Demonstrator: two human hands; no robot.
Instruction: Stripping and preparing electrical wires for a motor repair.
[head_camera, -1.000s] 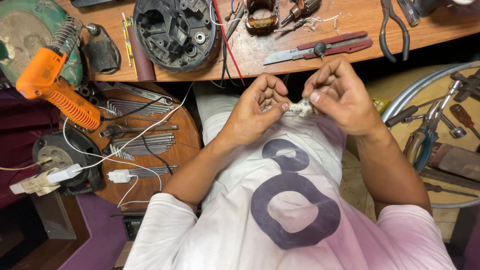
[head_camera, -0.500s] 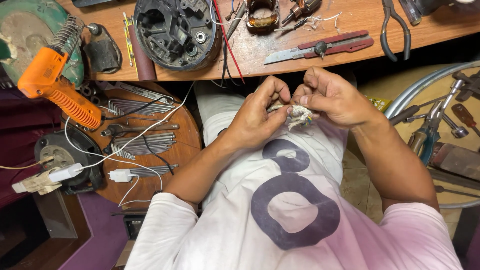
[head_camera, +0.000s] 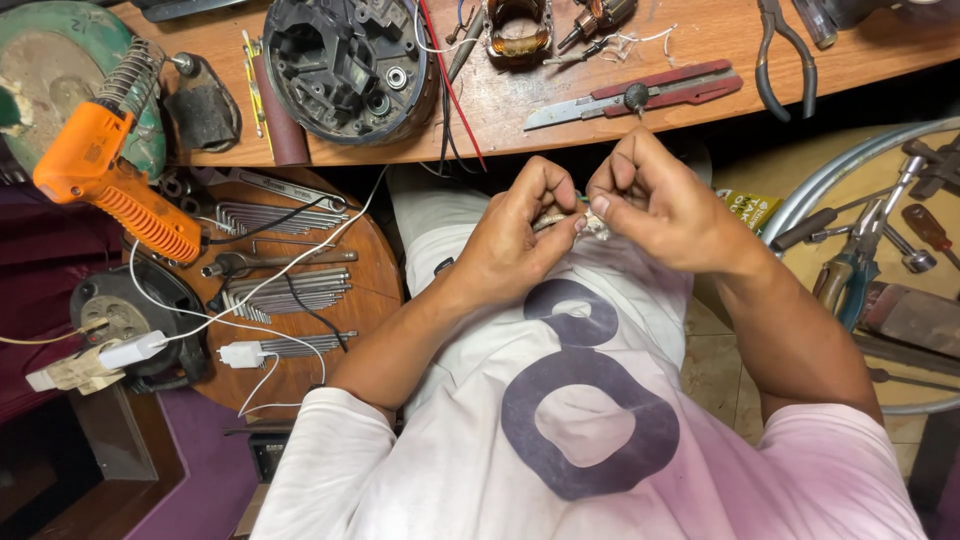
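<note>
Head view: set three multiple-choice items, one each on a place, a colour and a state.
1. Where does the utility knife lie?
A. on the wooden bench
B. on the round stool
C. in the person's lap

2. What colour is the soldering gun?
A. blue
B. orange
C. white

3. How do the two hands stand?
A. apart, flat on the bench
B. together, pinching a small part
C. one holding pliers

A: it rests on the bench.
B: its body is orange.
B: left hand and right hand meet on a small pale part.
</note>
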